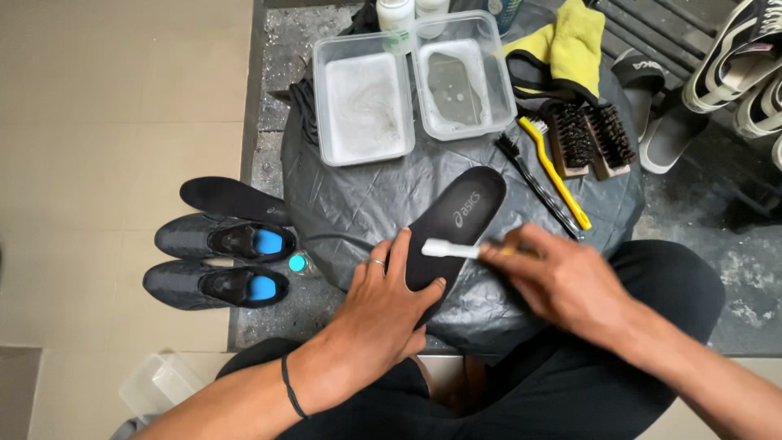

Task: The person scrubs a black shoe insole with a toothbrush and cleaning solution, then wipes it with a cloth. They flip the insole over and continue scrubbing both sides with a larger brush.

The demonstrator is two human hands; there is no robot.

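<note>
On the plastic-covered table (366,195) — left hand (383,305) flat on insole (456,220), right hand (562,281) fingers around brush (448,249).

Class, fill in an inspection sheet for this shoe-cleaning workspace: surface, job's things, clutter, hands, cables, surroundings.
Surface: round stand under a grey plastic sheet, creased.
Job's things: black insole flat on the sheet; small white-headed brush lying across it.
Clutter: two clear tubs of cloudy liquid; two wooden brushes; yellow-handled brush; black thin brush; yellow cloth; white bottles.
Hands: left hand pressing the insole's heel end; right hand gripping the small brush.
Cables: nothing seen.
Surroundings: pair of black shoes and a second insole on the floor; sandals at right.
</note>
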